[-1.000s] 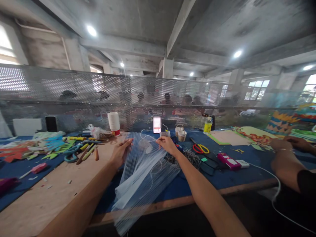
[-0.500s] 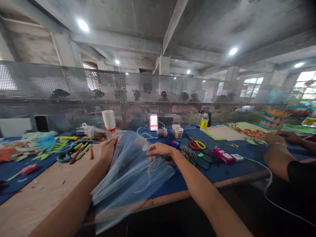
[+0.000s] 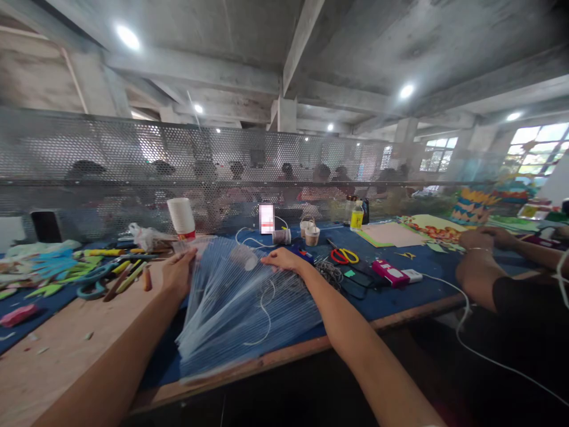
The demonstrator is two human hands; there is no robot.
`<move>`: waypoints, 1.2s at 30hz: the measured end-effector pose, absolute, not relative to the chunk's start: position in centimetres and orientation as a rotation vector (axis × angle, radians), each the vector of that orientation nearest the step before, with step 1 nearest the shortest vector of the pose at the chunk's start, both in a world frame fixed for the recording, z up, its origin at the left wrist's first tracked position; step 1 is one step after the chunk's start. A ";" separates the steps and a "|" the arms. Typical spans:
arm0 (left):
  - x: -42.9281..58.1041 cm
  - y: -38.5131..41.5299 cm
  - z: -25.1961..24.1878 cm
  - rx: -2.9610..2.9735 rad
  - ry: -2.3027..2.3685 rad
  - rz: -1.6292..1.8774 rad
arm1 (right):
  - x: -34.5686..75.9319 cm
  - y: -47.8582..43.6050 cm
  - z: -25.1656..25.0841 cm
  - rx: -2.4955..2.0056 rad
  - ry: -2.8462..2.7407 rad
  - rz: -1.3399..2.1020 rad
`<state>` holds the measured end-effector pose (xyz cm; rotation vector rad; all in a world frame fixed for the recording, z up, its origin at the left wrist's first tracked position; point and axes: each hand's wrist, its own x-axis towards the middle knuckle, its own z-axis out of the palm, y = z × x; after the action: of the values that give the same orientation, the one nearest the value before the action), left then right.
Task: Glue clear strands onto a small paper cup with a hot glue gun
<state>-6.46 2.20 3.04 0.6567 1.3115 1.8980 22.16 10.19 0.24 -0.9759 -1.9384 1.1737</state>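
A sheer, pale, finely ribbed sheet (image 3: 213, 323) spreads fan-like over the near edge of the blue tabletop. At its upper left edge, my left hand (image 3: 180, 271) is closed with the sheet pinched in its fingers. My right hand (image 3: 282, 260) has its thumb and fingertips pressed together at the sheet's upper right edge. Between my hands a whitish, roll-like object (image 3: 244, 258) shows, partly veiled by the sheet. A loose white cord (image 3: 268, 314) curls over the sheet's right half.
Stacked paper cups (image 3: 180, 217) and a cord spool (image 3: 281, 237) stand beyond my hands. Leftward lie scissors (image 3: 92, 290) and carving-like tools (image 3: 128, 277). Red-and-yellow scissors (image 3: 344, 255), tangled grey cord (image 3: 328, 273) and a magenta box (image 3: 390, 273) lie right. Another person's arm (image 3: 478, 270) rests farther right.
The sheet's lower end has swung up and spread out flatter over the table edge. My hands keep their places along its upper edge. The view has turned slightly right.
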 end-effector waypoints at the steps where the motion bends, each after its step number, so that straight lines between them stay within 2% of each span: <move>1: -6.2 2.0 3.1 0.652 1.331 1.899 | 22.2 10.3 0.4 -1.041 -1.958 1.104; 6: -5.7 2.3 2.5 0.758 1.290 1.834 | 24.8 11.3 2.3 -1.411 -1.917 0.663; 13: -5.3 2.7 2.4 0.782 1.184 1.766 | 35.1 11.0 3.1 -1.977 -1.636 0.124; 21: -4.9 2.6 2.5 0.805 1.136 1.766 | 39.7 10.3 1.1 -2.362 -1.564 0.053; 36: -5.5 3.1 1.9 0.769 1.074 1.770 | 42.1 10.4 2.3 -2.397 -1.554 0.032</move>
<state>-5.49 3.09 1.89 0.7694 1.0744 1.7696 42.05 10.41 2.35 -2.3973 -1.5543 0.0317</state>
